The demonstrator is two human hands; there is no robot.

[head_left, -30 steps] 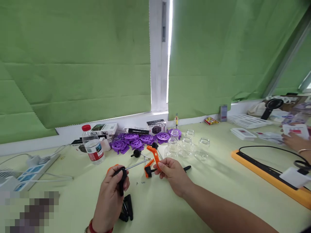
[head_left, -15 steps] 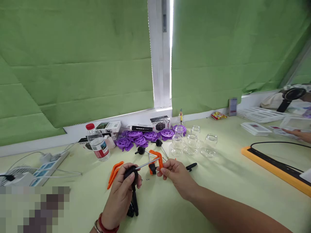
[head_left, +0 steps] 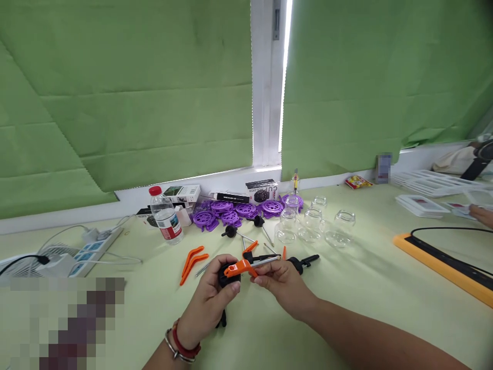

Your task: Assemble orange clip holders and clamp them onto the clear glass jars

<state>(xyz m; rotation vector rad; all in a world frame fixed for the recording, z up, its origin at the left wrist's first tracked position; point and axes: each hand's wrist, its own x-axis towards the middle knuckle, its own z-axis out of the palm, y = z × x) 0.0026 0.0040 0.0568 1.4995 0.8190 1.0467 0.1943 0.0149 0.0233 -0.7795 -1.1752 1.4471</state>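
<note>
My left hand point(head_left: 213, 295) is closed around a black round part point(head_left: 227, 276) with a metal rod point(head_left: 269, 261) pointing right. An orange bent lever point(head_left: 243, 266) lies against the top of the black part, and my right hand point(head_left: 287, 282) pinches its right end close to the rod. Whether the lever is seated on the rod, I cannot tell. Under my left wrist a black piece point(head_left: 222, 319) is partly hidden. Beyond my hands lie more black knobs point(head_left: 231, 231) with rods, and left of them two orange levers point(head_left: 192, 263). A black part point(head_left: 304, 262) sits right of my right hand.
Several purple slotted discs point(head_left: 206, 219) and boxes point(head_left: 262, 192) line the window wall. A water bottle point(head_left: 166, 218) stands left, beside a power strip point(head_left: 90, 252). Several glass jars point(head_left: 285, 232) stand right of centre. Far right are an orange-edged black bar point(head_left: 447, 267) and another person's hand point(head_left: 481, 213).
The orange lever has moved from the rod's far part to the black round part and turned sideways. My hands are closer together. The rod now points right past my right fingers. The view has shifted slightly left.
</note>
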